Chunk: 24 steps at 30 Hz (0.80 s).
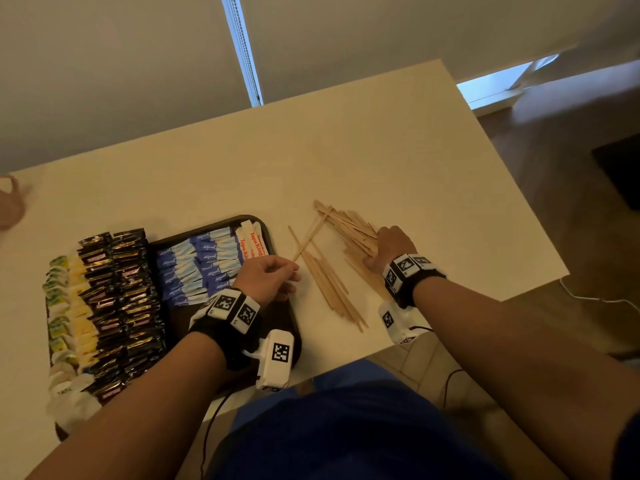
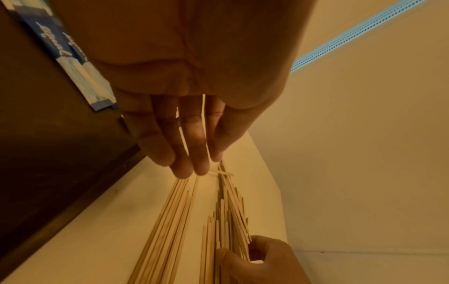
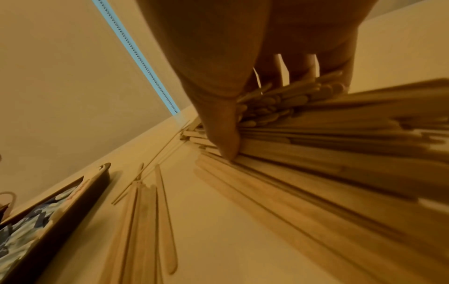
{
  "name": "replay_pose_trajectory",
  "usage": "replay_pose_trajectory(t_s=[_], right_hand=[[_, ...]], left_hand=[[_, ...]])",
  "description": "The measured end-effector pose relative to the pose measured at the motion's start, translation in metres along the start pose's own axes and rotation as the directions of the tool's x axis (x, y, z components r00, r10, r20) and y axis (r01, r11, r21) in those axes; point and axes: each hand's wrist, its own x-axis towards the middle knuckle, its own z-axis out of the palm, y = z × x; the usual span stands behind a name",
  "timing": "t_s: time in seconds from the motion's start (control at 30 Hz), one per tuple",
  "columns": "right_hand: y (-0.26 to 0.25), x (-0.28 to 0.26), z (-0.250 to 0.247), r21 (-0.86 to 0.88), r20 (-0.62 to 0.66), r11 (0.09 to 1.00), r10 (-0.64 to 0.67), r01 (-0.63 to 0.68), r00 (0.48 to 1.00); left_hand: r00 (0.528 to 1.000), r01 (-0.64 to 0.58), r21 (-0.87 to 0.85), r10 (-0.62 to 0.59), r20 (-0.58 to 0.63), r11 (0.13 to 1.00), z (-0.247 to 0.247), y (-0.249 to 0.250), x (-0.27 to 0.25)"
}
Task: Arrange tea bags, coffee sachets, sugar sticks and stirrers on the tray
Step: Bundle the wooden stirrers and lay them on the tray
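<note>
A dark brown tray (image 1: pixel 282 317) at the left holds rows of tea bags (image 1: pixel 65 306), black coffee sachets (image 1: pixel 121 289), blue sugar sticks (image 1: pixel 197 268) and white sachets with orange print (image 1: pixel 252 244). My left hand (image 1: pixel 292 273) hovers over the tray's right edge and pinches one thin wooden stirrer (image 1: pixel 311 235) that slants up to the right; the stirrer (image 2: pixel 205 115) runs between its fingers. On the table to the right, my right hand (image 1: pixel 381 247) grips a fanned pile of stirrers (image 1: pixel 349 223), with the thumb (image 3: pixel 223 138) pressed on the bundle (image 3: pixel 279 103). Several loose stirrers (image 1: pixel 329 289) lie between the hands.
The cream table (image 1: pixel 398 161) ends close behind my right wrist, and its right edge (image 1: pixel 519 209) drops to a wooden floor. A brown object (image 1: pixel 10 202) sits at the far left. Cables (image 1: pixel 588 297) hang below the table. Behind are window blinds with a bead chain (image 1: pixel 246 57).
</note>
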Motion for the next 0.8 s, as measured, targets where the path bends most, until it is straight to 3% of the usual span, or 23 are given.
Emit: replay_pose_trajectory(t_s=[0.3,0.8], right_hand=[[-0.002,0.001,-0.012,-0.034,-0.010,0.998,-0.046,0.046,0.999],[-0.002,0.014,-0.030,0.049,0.025,0.999,0.006,-0.007,1.000]], left_hand=[[1.000,0.000,-0.008,0.000,0.009,1.000,0.002,0.003,0.002],[1.000,0.014,-0.015,-0.014,-0.003,1.000,0.001,0.011,0.007]])
